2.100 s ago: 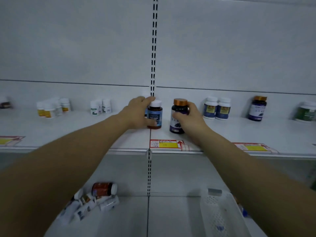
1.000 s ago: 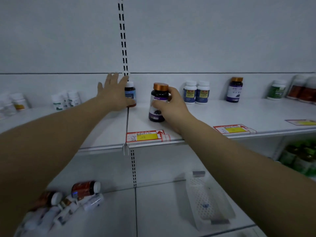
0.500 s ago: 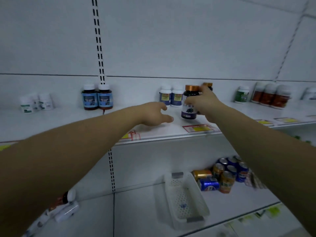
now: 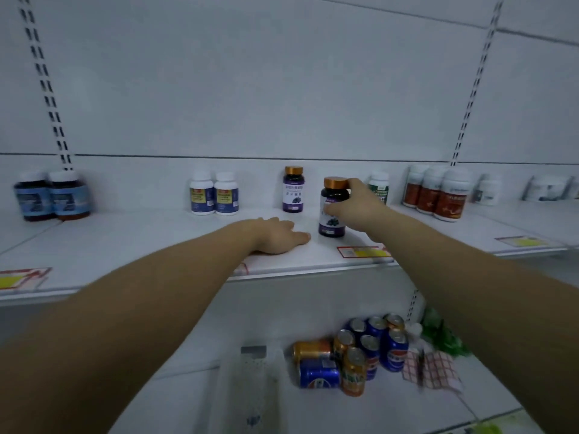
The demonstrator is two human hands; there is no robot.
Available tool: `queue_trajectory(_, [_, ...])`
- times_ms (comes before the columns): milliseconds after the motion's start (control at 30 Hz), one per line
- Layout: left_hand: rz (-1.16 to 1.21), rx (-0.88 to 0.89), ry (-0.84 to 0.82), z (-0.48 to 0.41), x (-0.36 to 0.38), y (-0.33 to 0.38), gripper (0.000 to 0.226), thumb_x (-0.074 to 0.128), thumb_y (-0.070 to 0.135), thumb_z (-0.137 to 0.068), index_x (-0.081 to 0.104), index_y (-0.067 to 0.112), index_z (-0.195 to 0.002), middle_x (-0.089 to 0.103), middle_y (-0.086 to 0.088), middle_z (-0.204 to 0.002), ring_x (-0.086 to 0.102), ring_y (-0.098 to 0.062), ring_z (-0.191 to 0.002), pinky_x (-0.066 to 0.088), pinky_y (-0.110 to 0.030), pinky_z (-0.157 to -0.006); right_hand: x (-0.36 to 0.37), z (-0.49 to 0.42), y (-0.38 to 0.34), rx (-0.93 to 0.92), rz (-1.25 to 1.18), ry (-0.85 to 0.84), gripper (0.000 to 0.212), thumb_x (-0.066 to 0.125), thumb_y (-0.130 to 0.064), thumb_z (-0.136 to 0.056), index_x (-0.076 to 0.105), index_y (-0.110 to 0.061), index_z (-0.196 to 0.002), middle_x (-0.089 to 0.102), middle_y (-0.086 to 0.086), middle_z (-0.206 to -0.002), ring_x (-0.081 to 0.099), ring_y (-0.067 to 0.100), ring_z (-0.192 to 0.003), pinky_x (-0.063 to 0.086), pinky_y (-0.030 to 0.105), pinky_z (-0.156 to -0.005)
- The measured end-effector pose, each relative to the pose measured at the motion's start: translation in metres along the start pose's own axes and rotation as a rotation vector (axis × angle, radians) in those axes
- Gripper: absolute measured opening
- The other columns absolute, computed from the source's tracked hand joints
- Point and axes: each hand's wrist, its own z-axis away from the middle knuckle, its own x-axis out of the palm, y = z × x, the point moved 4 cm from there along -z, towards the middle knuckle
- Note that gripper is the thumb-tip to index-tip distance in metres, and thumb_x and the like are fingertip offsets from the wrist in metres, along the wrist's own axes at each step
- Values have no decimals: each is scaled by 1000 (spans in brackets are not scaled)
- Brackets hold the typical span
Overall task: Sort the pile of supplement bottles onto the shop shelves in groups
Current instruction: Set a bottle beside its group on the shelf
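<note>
My right hand (image 4: 357, 208) grips a dark bottle with a gold cap and purple label (image 4: 332, 214), held upright at the white shelf (image 4: 156, 242). A matching gold-capped purple bottle (image 4: 293, 189) stands behind it to the left, near the back wall. My left hand (image 4: 279, 234) lies flat on the shelf just left of the held bottle and holds nothing. Two white bottles with blue and yellow labels (image 4: 214, 193) stand further left. Two brown bottles with blue labels (image 4: 51, 195) stand at the far left.
A green-labelled white bottle (image 4: 379, 187) and three red-labelled bottles (image 4: 437, 192) stand to the right, with more white tubs (image 4: 488, 189) beyond. On the lower shelf are several drink cans (image 4: 354, 352), a white perforated tray (image 4: 247, 389) and a checked packet (image 4: 429, 369).
The view has swung right. My right hand carried the gold-capped bottle rightward along the shelf to near its match. My left hand let go of the blue-labelled bottle and now lies flat on the shelf.
</note>
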Motion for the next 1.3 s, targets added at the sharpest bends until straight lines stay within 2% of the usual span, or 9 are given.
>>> queue_trajectory(100, [-35,-52,-8,-7,4,4,75,19,70,-90,8,29,-152,3,-6,-160,3,-31,-146,5,-49,-117,1,-16,4,-61,37,-75,54,66,-18,-87,38,-18,-133,56,1,-120,54,21,-103,47,34,-85])
queue_trajectory(267, [-68,-96,28,-8,7,0,74,18,73,-88,7,35,-151,2,1,-160,2,-27,-147,4,-59,-114,8,-42,7,-150,143,-105,65,62,-19,-91,23,-15,-143,52,7,-115,50,21,-97,41,31,-80])
queue_trajectory(367, [-81,-98,42,-5,6,2,70,19,69,-91,8,36,-151,2,4,-160,2,-24,-147,2,-61,-113,12,-61,11,-153,155,-113,63,63,-19,-91,26,-13,-141,54,10,-123,52,22,-100,43,33,-83])
queue_trajectory(667, [-60,-103,59,-10,8,0,69,22,69,-90,9,38,-150,2,6,-160,1,-21,-147,2,-60,-113,29,-106,18,-136,189,-143,64,62,-11,-89,25,-9,-142,53,13,-125,53,29,-114,44,38,-94])
queue_trajectory(833, [-58,-108,55,-13,8,-2,69,22,70,-90,9,39,-150,2,8,-160,1,-20,-147,2,-60,-113,35,-121,23,-140,211,-98,66,64,-12,-85,29,-9,-141,49,15,-129,53,31,-114,45,39,-96])
queue_trajectory(1033, [-44,-104,56,-15,6,-2,67,24,68,-91,10,38,-150,2,8,-160,0,-20,-147,1,-60,-113,36,-128,23,-140,254,-88,61,64,-13,-87,31,-7,-137,53,14,-127,55,29,-112,43,32,-86])
queue_trajectory(1133, [24,-92,33,-13,4,-3,68,30,66,-91,13,37,-150,4,7,-160,1,-20,-147,1,-55,-115,30,-123,15,-102,298,-92,73,67,-23,-86,24,-7,-142,45,15,-133,51,31,-118,44,36,-90])
queue_trajectory(1200, [177,-85,33,-7,-4,-6,68,38,63,-91,19,35,-150,12,5,-159,11,-19,-146,8,-42,-117,21,-111,1,-102,351,-42,86,67,-33,-86,12,-11,-149,33,16,-141,43,35,-125,43,40,-97])
queue_trajectory(1300, [262,-76,99,13,-25,-20,64,45,58,-91,30,31,-146,28,2,-154,31,-20,-138,22,-33,-111,20,-85,-37,-232,471,-23,78,62,-39,-87,19,-14,-148,30,15,-144,39,35,-128,42,42,-100])
